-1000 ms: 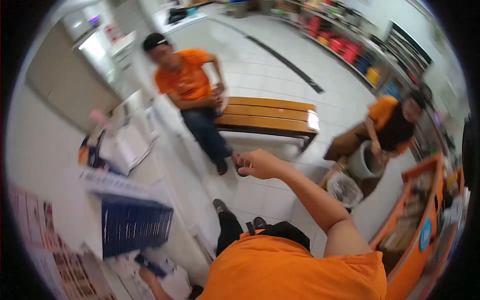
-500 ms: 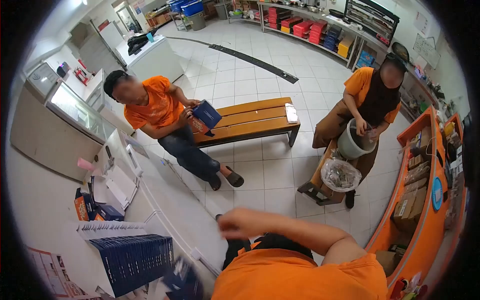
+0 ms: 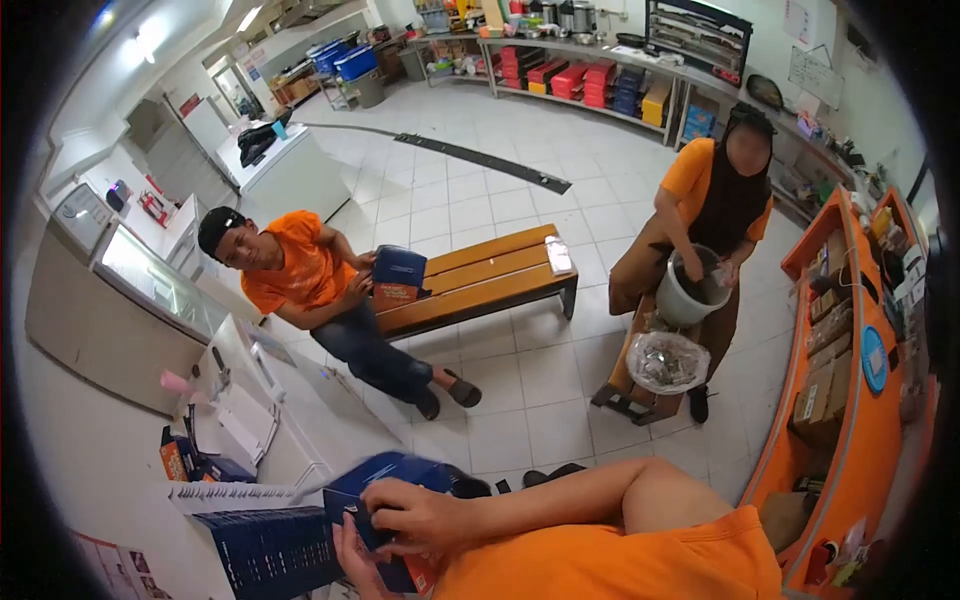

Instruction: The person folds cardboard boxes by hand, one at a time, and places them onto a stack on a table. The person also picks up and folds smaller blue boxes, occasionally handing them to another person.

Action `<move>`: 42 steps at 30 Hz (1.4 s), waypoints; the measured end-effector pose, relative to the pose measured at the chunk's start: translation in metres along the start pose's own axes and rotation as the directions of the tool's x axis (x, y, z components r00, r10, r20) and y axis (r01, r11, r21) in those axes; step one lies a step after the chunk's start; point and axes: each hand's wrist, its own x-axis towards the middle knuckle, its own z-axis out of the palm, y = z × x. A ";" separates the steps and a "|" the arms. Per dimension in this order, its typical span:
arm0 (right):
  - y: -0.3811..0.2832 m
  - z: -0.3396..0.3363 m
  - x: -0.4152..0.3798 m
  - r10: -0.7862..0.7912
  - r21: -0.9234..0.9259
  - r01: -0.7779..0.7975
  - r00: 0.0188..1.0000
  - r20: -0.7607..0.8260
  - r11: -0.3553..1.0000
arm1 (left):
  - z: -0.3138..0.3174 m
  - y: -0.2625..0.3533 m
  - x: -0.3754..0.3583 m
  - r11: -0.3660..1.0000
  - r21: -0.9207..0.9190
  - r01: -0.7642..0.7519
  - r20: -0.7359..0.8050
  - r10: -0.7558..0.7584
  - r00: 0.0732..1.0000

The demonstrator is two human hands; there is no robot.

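A dark blue and orange cardboard box [image 3: 400, 470] is held close to my body at the bottom of the view. My right hand [image 3: 425, 515] bends its fingers over a blue panel of it. Lower down, my left hand [image 3: 355, 560] grips the box's near side, its palm partly cut off by the frame edge. Left of my hands, a long row of dark blue folded cartons [image 3: 265, 550] stands packed together on the white counter [image 3: 310, 415].
Opened cartons [image 3: 205, 460] lie farther along the counter. One co-worker on a wooden bench [image 3: 480, 270] holds a similar carton [image 3: 398, 270]. Another reaches into a pale bucket [image 3: 690, 295] beside a plastic-lined tub [image 3: 668, 362]. Orange shelving [image 3: 800, 400] runs along the right.
My right hand has moved left and down onto the box. My left hand and the box have come into clearer view in front of me. The camera view has shifted slightly.
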 end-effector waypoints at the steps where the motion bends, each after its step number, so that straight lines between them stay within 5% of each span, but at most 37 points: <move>1: -0.004 -0.008 0.003 0.001 -0.017 0.000 1.000 0.003 1.000 | 0.006 -0.005 0.002 0.997 -0.065 -0.048 0.058 0.051 0.997; 3: -0.008 -0.025 0.009 -0.122 -0.482 0.062 0.988 -0.094 0.874 | 0.022 -0.014 0.008 0.982 -0.105 -0.157 0.141 0.171 0.975; 4: -0.006 -0.030 0.009 -0.124 -0.498 0.059 0.988 -0.097 0.865 | 0.031 -0.018 0.013 0.971 -0.075 -0.228 0.172 0.238 0.956; 6: 0.004 -0.041 0.009 -0.059 -0.493 0.157 0.976 0.208 0.856 | 0.044 -0.014 0.026 0.969 0.007 -0.247 0.054 0.246 0.968; 8: 0.009 -0.046 0.011 -0.058 -0.484 0.188 0.961 0.271 0.855 | 0.062 0.005 0.028 0.949 -0.240 -0.205 0.232 0.261 0.937; 11: 0.017 -0.046 0.008 -0.085 -0.601 0.126 0.992 0.096 0.789 | 0.080 -0.004 0.031 0.956 -0.228 -0.182 0.307 0.248 0.919; 13: 0.025 -0.043 -0.001 0.074 -0.532 -0.124 0.991 -0.115 0.838 | 0.089 -0.007 0.028 0.961 -0.225 -0.159 0.316 0.227 0.921; 14: 0.024 -0.046 -0.002 0.064 -0.539 -0.123 0.990 -0.127 0.833 | 0.096 -0.003 0.027 0.961 -0.223 -0.164 0.331 0.233 0.914; 16: 0.021 -0.052 -0.008 0.238 -0.500 -0.292 0.956 -0.170 0.815 | 0.107 0.005 0.024 0.953 -0.005 -0.303 0.476 0.269 0.837; 18: 0.005 -0.079 -0.011 0.244 -0.405 -0.288 0.957 -0.158 0.868 | 0.068 -0.003 0.054 0.960 0.121 -0.252 0.605 0.130 0.785; 19: 0.001 -0.088 -0.015 0.098 -0.518 -0.182 0.978 -0.187 0.835 | 0.049 -0.004 0.062 0.786 0.474 -0.398 0.726 -0.092 0.682; 20: 0.006 -0.089 -0.023 0.060 -0.565 -0.139 0.986 -0.156 0.814 | 0.038 -0.006 0.066 0.469 0.687 -0.555 0.722 -0.353 0.595; 21: 0.010 -0.090 -0.031 0.022 -0.608 -0.095 0.992 -0.126 0.788 | 0.034 -0.011 0.056 0.682 0.570 -0.459 0.792 -0.308 0.527; 22: 0.014 -0.091 -0.039 -0.016 -0.649 -0.050 0.995 -0.095 0.759 | 0.027 -0.016 0.046 0.687 0.575 -0.444 0.786 -0.314 0.533; 23: 0.016 -0.086 -0.043 0.340 -0.436 -0.249 0.930 0.141 0.865 | 0.022 -0.020 0.035 0.664 0.614 -0.427 0.718 -0.245 0.651; 24: 0.016 -0.085 -0.044 0.562 -0.265 -0.497 0.705 0.432 0.827 | 0.028 -0.016 0.020 0.645 0.645 -0.409 0.639 -0.163 0.751; 25: 0.008 -0.078 -0.046 0.590 -0.298 -0.513 0.643 0.488 0.805 | 0.038 -0.013 0.001 0.845 0.481 -0.235 0.557 -0.087 0.826; 26: 0.012 -0.071 -0.053 0.592 -0.305 -0.510 0.638 0.493 0.804 | 0.032 -0.017 0.004 0.850 0.472 -0.233 0.556 -0.082 0.827; 28: 0.025 -0.063 -0.067 0.592 -0.136 -0.576 0.793 0.145 0.806 | 0.015 -0.030 0.011 0.708 0.530 -0.467 0.641 0.025 0.767; 29: 0.027 -0.067 -0.065 0.576 -0.179 -0.569 0.817 -0.012 0.803 | 0.017 -0.022 0.006 0.759 0.558 -0.336 0.572 -0.058 0.818; 30: 0.024 -0.070 -0.064 0.577 -0.188 -0.567 0.817 -0.001 0.802 | 0.019 -0.018 0.000 0.767 0.549 -0.332 0.569 -0.052 0.821; 32: 0.011 -0.071 -0.060 0.653 -0.188 -0.661 0.579 0.489 0.727 | 0.027 -0.013 -0.016 0.784 0.461 -0.416 0.641 0.030 0.767; 34: 0.008 -0.071 -0.059 0.648 -0.165 -0.682 0.549 0.528 0.712 | 0.038 -0.001 -0.031 0.824 0.448 -0.347 0.626 -0.012 0.780; 36: 0.014 -0.070 -0.061 0.639 0.024 -0.679 0.701 0.317 0.733 | 0.046 0.004 -0.038 0.891 0.405 -0.207 0.465 -0.006 0.885; 37: 0.020 -0.069 -0.062 0.638 0.017 -0.677 0.701 0.320 0.736 | 0.043 -0.002 -0.033 0.893 0.398 -0.209 0.465 0.000 0.885; 39: 0.032 -0.062 -0.061 0.706 -0.129 -0.767 0.493 0.508 0.629 | 0.034 -0.012 -0.025 0.800 0.494 -0.342 0.556 0.012 0.831; 40: 0.036 -0.060 -0.061 0.704 -0.130 -0.764 0.496 0.508 0.632 | 0.030 -0.015 -0.023 0.799 0.492 -0.346 0.557 0.016 0.830; 41: 0.039 -0.058 -0.060 0.697 -0.352 -0.628 0.709 0.111 0.694 | 0.032 -0.009 -0.025 0.697 0.460 -0.549 0.602 0.209 0.770; 42: 0.043 -0.057 -0.059 0.472 -0.585 -0.523 0.844 -0.254 0.620 | 0.034 -0.003 -0.028 0.553 0.420 -0.719 0.641 0.381 0.667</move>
